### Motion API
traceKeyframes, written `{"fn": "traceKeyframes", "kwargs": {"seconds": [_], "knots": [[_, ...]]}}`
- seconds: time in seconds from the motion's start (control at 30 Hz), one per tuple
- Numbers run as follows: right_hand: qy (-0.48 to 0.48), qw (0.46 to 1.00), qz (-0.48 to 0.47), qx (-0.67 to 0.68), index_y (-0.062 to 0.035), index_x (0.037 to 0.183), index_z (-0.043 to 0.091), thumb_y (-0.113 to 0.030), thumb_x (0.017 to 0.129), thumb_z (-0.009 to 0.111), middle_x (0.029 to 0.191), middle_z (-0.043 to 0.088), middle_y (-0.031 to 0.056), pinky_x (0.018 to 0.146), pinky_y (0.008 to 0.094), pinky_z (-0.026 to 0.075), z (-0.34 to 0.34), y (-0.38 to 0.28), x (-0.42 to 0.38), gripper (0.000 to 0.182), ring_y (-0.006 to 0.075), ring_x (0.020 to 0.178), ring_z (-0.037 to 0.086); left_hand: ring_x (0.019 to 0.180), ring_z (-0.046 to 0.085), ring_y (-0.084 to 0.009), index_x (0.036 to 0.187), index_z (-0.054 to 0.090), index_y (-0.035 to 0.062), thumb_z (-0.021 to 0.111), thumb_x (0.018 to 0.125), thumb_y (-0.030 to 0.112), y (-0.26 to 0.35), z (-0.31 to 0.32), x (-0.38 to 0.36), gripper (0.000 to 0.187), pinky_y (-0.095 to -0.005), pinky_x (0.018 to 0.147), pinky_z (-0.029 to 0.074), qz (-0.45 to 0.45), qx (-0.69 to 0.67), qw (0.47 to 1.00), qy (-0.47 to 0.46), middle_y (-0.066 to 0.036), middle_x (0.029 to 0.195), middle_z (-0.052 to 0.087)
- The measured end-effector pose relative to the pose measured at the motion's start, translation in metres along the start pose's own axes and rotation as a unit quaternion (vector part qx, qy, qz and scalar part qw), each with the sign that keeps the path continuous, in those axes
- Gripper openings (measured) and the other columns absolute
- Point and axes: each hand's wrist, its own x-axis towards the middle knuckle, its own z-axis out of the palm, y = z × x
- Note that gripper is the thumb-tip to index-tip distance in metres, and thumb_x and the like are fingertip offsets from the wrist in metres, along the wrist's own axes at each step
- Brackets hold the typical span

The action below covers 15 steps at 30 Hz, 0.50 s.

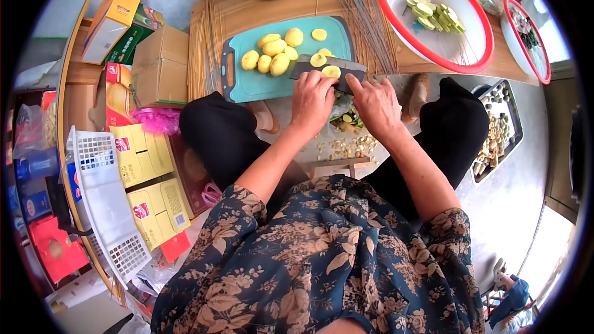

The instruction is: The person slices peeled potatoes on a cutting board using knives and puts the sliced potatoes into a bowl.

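A teal cutting board (247, 85) lies on the wooden table, with several peeled potatoes (277, 49) on its middle. A dark cleaver (337, 67) is across the board's right front corner, potato slices (331, 72) on and beside its blade. My left hand (311, 100) is closed at the cleaver's near edge, its fingertips just below a slice; what it pinches is hidden. My right hand (375, 104) is closed at the cleaver's right end, thumb and finger at the blade. One more slice (318, 34) lies at the back of the board.
Thin skewers (371, 25) lie right of the board, more at its left. A red-rimmed basin (482, 55) holds green slices; a smaller one (544, 71) stands beyond it. Cartons (162, 65) and a white crate (105, 204) are at left. A tray (516, 124) is on the floor.
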Motion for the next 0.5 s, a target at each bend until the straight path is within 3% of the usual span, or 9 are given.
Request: {"fn": "traceKeyframes", "kwargs": {"seconds": [0.3,0.5], "knots": [[-0.058,0.998,-0.013,-0.035,-0.0079,0.107,0.051,-0.004,0.083,0.059,0.075,0.065,0.0057,0.077,0.0382,0.043,-0.004,0.003,-0.015,0.026,0.0238,0.079,0.067,0.11,0.057,-0.0343,0.108,0.07,0.0055,0.068,0.084,0.011,-0.055,0.032,0.016,0.024,-0.0427,0.097,0.048,-0.098,-0.045,0.993,-0.049,-0.013,0.112,0.063],[-0.049,0.998,-0.029,-0.026,-0.0076,0.105,0.052,-0.003,0.081,0.06,0.076,0.064,0.0057,0.078,0.0379,0.042,-0.01,0.005,-0.024,0.027,0.0232,0.082,0.065,0.102,0.061,-0.0349,0.107,0.071,0.0063,0.068,0.085,0.012,-0.072,0.024,0.035,0.023,-0.0438,0.091,0.049,-0.099,-0.069,0.992,-0.034,-0.014,0.106,0.063]]}}
